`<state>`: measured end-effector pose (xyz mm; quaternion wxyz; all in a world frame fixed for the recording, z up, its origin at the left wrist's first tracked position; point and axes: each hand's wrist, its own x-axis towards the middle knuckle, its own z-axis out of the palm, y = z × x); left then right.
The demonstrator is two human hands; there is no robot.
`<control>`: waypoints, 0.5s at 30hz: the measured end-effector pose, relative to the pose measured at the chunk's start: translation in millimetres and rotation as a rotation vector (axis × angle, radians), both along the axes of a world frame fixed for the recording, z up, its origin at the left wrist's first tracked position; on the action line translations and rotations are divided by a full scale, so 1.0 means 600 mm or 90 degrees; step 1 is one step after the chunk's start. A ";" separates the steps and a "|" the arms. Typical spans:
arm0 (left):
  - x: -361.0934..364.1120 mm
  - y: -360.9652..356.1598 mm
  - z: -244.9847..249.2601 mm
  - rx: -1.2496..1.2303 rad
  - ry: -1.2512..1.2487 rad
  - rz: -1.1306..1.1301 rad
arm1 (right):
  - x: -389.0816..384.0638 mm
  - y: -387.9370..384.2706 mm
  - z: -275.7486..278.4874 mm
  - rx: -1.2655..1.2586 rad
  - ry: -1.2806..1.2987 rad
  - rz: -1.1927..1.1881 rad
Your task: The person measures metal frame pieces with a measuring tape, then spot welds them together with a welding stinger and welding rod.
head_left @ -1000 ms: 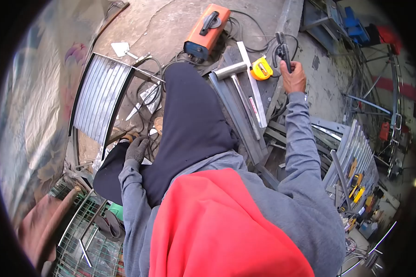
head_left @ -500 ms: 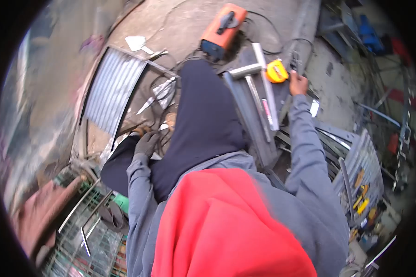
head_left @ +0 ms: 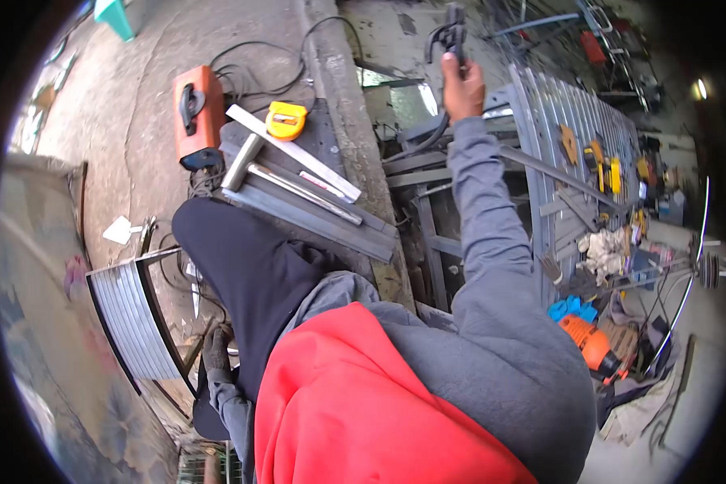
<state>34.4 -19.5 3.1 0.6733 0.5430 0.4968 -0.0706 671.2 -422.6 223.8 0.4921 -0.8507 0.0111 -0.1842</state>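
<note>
My right hand (head_left: 463, 90) is raised at the upper middle, bare, its fingers wrapped round a dark clamp (head_left: 450, 36) with a cable running down beside the wrist. My left hand (head_left: 216, 352), in a grey glove, is low at my knee; its fingers are too small and dark to make out. A yellow tape measure (head_left: 285, 120) lies on a dark board with a light metal bar (head_left: 298, 153), a hammer (head_left: 246, 163) and grey steel profiles (head_left: 315, 223). An orange welding machine (head_left: 198, 117) stands left of them.
A ribbed metal panel (head_left: 139, 321) leans at the left near a white scrap (head_left: 121, 231). Steel frames (head_left: 429, 218) stand right of a concrete ledge (head_left: 351, 121). Tools lie on a corrugated sheet (head_left: 557, 121), with an orange container (head_left: 590, 343) lower right.
The view has swung rightward, so the floor items appear further left. My right hand has lifted the clamp away from beside the tape measure, out over the steel frames.
</note>
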 end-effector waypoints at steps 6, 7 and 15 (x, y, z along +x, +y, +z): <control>0.010 0.002 -0.003 0.008 0.010 -0.042 | 0.094 -0.230 0.161 0.063 -0.013 0.000; 0.011 0.002 0.004 0.031 0.030 -0.064 | 0.139 -0.287 0.165 0.042 0.033 0.000; 0.033 -0.019 0.068 0.219 0.029 -0.202 | 0.380 -0.520 0.045 -0.333 0.227 -0.145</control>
